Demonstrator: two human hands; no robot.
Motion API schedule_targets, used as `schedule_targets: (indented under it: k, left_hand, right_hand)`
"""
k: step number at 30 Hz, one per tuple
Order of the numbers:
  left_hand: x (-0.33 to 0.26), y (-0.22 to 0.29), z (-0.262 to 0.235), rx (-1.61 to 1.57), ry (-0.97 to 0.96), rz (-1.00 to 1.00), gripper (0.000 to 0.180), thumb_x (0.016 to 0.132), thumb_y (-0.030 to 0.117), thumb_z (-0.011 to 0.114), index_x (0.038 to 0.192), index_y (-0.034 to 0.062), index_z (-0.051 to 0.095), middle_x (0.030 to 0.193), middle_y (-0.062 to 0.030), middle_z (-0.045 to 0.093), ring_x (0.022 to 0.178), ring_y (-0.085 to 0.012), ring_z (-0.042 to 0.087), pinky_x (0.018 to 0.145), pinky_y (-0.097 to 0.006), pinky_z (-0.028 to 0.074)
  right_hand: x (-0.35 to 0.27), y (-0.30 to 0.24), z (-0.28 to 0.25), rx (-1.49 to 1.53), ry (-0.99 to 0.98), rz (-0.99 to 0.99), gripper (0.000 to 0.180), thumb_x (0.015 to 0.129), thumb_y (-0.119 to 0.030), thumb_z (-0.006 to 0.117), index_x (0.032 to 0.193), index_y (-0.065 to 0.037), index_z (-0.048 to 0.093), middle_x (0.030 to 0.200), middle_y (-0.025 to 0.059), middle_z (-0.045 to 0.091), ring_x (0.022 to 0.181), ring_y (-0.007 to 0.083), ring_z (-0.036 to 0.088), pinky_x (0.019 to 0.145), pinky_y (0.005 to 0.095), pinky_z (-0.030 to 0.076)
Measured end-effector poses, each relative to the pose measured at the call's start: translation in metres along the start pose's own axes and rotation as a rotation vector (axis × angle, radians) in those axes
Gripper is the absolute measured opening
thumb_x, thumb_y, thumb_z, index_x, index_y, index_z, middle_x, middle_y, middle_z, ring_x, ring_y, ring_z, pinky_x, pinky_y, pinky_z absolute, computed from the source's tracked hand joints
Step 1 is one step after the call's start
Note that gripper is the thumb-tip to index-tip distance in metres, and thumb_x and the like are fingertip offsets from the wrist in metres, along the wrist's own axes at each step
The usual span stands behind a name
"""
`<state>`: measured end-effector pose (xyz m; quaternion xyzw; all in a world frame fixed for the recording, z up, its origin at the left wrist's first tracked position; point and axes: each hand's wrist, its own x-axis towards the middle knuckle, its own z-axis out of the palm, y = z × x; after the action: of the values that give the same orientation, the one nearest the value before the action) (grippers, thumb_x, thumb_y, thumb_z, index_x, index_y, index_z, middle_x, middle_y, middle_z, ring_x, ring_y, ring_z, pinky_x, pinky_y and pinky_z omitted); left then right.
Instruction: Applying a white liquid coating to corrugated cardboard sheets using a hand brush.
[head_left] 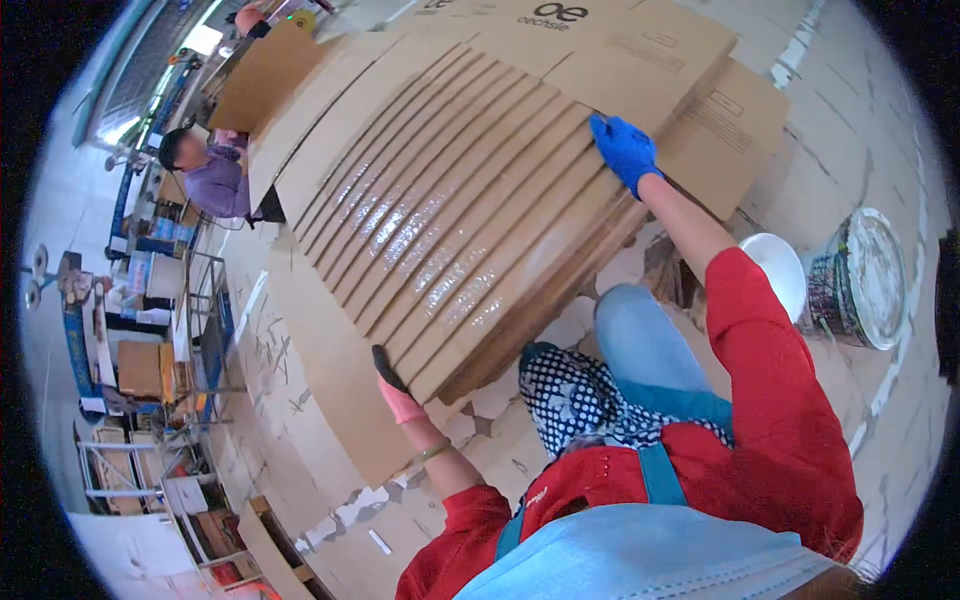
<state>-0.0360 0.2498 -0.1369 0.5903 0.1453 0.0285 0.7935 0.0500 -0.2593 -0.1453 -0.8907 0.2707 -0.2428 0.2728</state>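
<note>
Several brown cardboard sheets (pixel 470 250) lie overlapped like steps on a low wooden board (pixel 530 325), and shiny wet-looking patches run across their exposed strips. In a pink glove with dark fingers, my left hand (pixel 398 390) grips the left end of the nearest sheets. My right hand (pixel 626 152), in a blue glove, is closed over the right end of the sheets, arm stretched out. The undersides of both hands are hidden, so I cannot tell how many sheets each one holds.
Larger flat cardboard pieces (pixel 620 45) lie beyond the fanned sheets. At right stand a stained bucket (pixel 870 280) and a white round container (pixel 775 270). A person in purple (pixel 215 180) works at the far left, near metal racks (pixel 205 310). Scraps litter the floor.
</note>
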Motion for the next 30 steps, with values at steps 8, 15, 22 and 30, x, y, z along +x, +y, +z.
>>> schedule_targets:
  k: [8, 15, 22, 30]
  left_hand:
    - [0.011, 0.006, -0.068, 0.401, 0.131, 0.088, 0.053, 0.094, 0.034, 0.050, 0.132, -0.0031, 0.043, 0.120, -0.0108, 0.056, 0.104, -0.0213, 0.056, 0.092, -0.031, 0.043]
    - [-0.086, 0.006, -0.045, 0.223, 0.120, -0.005, 0.051, 0.094, 0.033, 0.050, 0.135, 0.0049, 0.041, 0.122, -0.0132, 0.054, 0.100, -0.0206, 0.056, 0.087, -0.032, 0.045]
    - [-0.080, -0.004, -0.042, 0.670, -0.055, -0.060, 0.048, 0.092, 0.027, 0.051, 0.137, 0.0127, 0.038, 0.110, -0.0143, 0.058, 0.093, -0.0227, 0.059, 0.076, -0.032, 0.049]
    - [-0.055, -0.003, -0.054, 1.817, 0.102, 0.249, 0.023, 0.092, 0.033, 0.048, 0.102, 0.0178, 0.062, 0.072, -0.0184, 0.058, 0.072, -0.0335, 0.063, 0.063, -0.039, 0.050]
  right_hand:
    - [-0.007, -0.015, -0.004, 0.020, -0.115, 0.015, 0.051, 0.088, -0.052, 0.041, 0.089, -0.007, 0.065, 0.093, 0.0201, 0.064, 0.088, 0.0373, 0.062, 0.078, 0.0487, 0.048]
    - [-0.002, 0.006, -0.007, 0.029, -0.072, -0.147, 0.044, 0.089, -0.046, 0.043, 0.097, -0.008, 0.064, 0.088, 0.0204, 0.064, 0.081, 0.0394, 0.062, 0.073, 0.0477, 0.048]
    - [0.012, 0.022, -0.028, -0.170, -0.304, -0.382, 0.041, 0.089, -0.041, 0.043, 0.104, -0.007, 0.062, 0.094, 0.0198, 0.064, 0.086, 0.0374, 0.061, 0.078, 0.0461, 0.047]
    - [0.024, 0.022, -0.045, -0.380, -0.521, -0.666, 0.048, 0.088, -0.045, 0.038, 0.103, -0.007, 0.062, 0.103, 0.0200, 0.063, 0.093, 0.0353, 0.061, 0.085, 0.0446, 0.046]
